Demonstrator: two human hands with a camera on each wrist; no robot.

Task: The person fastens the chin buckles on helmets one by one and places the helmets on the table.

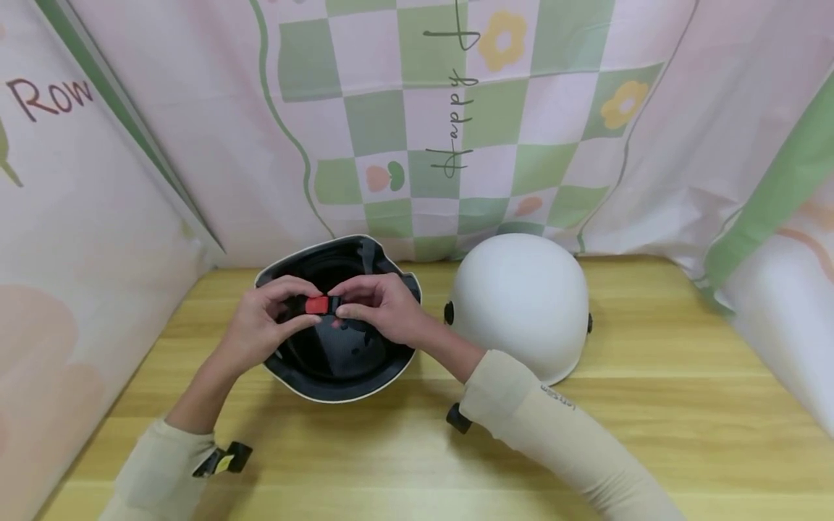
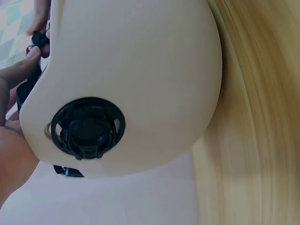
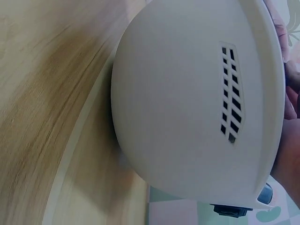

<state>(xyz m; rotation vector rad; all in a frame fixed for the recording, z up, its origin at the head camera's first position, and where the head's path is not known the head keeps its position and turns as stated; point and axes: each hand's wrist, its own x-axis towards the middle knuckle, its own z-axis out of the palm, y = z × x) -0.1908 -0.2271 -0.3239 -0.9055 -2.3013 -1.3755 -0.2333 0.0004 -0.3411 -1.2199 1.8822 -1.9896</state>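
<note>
An open-face helmet (image 1: pixel 389 373) lies upside down on the table, its black lining facing up. Over its opening, my left hand (image 1: pixel 254 322) pinches the red part of a chin-strap buckle (image 1: pixel 316 305) between thumb and fingers. Fingers and thumb of my right hand (image 1: pixel 386 307) grip the buckle's black end (image 1: pixel 334 305), and the two parts meet end to end. In the left wrist view, the cream shell (image 2: pixel 140 70) with a round black fitting (image 2: pixel 88 127) fills the middle. The right wrist view shows a slotted vent (image 3: pixel 231 93) in the shell; most of my right hand is hidden behind it.
A second white helmet (image 1: pixel 521 304) sits dome-up to the right, close by my right forearm. The wood-grain table (image 1: pixel 365 463) ends at a patterned curtain (image 1: pixel 430 123) behind, with a fabric wall (image 1: pixel 78 239) at the left.
</note>
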